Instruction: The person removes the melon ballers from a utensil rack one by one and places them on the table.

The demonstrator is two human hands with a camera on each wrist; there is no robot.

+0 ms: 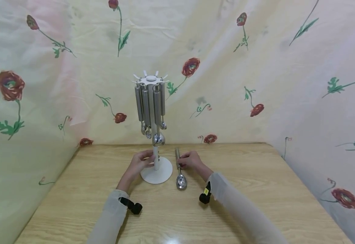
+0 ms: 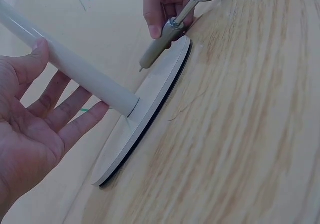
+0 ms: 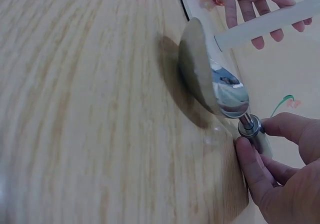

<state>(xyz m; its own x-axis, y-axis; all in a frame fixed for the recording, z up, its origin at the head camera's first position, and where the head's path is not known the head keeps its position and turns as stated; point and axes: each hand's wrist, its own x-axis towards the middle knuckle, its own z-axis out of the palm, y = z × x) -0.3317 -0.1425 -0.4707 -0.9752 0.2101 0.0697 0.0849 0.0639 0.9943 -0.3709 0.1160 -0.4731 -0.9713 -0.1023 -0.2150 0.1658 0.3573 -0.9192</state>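
A white utensil stand (image 1: 156, 176) with a round base stands on the table, several metal utensils (image 1: 148, 106) hanging by their thick handles from its top ring. My left hand (image 1: 138, 166) holds the pole (image 2: 87, 74) low down, thumb on one side and fingers behind. To the right of the base, a shiny metal serving spoon (image 1: 182, 182) points its bowl toward me. My right hand (image 1: 191, 160) pinches the spoon's handle (image 2: 161, 46) between thumb and fingers. In the right wrist view the bowl (image 3: 231, 91) is close to the tabletop; whether it touches is unclear.
The wood-grain table (image 1: 232, 193) extends on both sides of the stand. Behind it and at the sides hangs a pale cloth (image 1: 220, 78) printed with red flowers. A black wrist camera (image 1: 134, 207) is strapped over the left sleeve, another (image 1: 205, 196) at the right.
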